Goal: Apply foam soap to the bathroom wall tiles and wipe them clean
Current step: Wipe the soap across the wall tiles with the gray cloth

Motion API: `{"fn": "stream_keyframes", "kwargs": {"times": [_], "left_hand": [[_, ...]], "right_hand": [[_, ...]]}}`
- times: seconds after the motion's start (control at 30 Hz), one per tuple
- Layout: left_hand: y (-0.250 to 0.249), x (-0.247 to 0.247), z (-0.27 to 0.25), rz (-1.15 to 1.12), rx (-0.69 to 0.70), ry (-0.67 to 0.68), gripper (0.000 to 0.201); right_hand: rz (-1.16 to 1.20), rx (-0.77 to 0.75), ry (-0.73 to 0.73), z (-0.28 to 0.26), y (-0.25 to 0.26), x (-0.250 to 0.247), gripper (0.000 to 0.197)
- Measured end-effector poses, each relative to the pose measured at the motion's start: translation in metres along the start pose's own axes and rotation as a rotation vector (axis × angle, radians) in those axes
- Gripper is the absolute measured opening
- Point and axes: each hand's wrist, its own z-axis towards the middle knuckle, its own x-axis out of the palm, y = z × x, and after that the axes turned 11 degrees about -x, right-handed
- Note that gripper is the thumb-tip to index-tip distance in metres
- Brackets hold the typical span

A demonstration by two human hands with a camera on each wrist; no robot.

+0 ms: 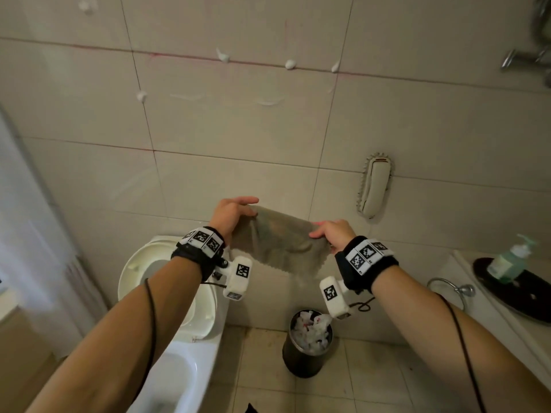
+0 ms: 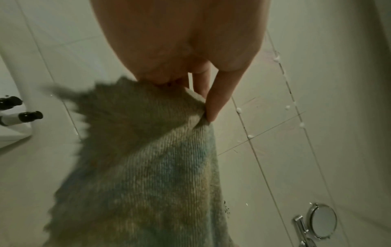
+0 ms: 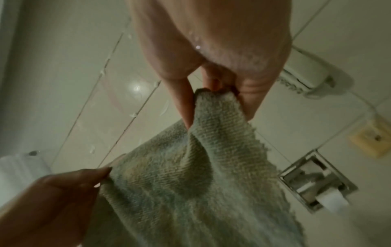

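Two bare forearms reach forward: the left hand and right hand each pinch an upper corner of a worn grey-green cloth, stretched open between them in front of the lower wall tiles. Foam seems already applied: white foam dabs dot the grout lines higher up (a few faint smears below them). Wiping, by my judgement, is barely begun. A soap bottle stands at right.

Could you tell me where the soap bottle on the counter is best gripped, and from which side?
Grip the soap bottle round its body, from the front. It stands upright on a dark tray, and the pump head on top is too narrow and irregular to hold.
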Motion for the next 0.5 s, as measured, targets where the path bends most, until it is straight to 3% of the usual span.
{"fn": "stream_keyframes", "kwargs": {"times": [0.1, 0.3, 0.4, 0.5], "left_hand": [[-0.006, -0.005, 0.004, 0.049, 0.007, -0.005, 0.034], [-0.019, -0.005, 0.007, 0.041, 0.030, -0.017, 0.023], [-0.022, -0.006, 0.007, 0.047, 0.063, -0.030, 0.022], [-0.023, -0.011, 0.012, 0.082, 0.098, -0.079, 0.026]], "right_hand": [[-0.142, -0.079, -0.007, 0.004, 0.007, -0.004, 0.028], [-0.198, -0.191, -0.048, 0.012, 0.024, -0.007, 0.022], [-0.199, -0.154, -0.076, 0.017, 0.026, -0.009, 0.019], [-0.057, -0.013, -0.110, 0.023, 0.027, -0.016, 0.026]]}}
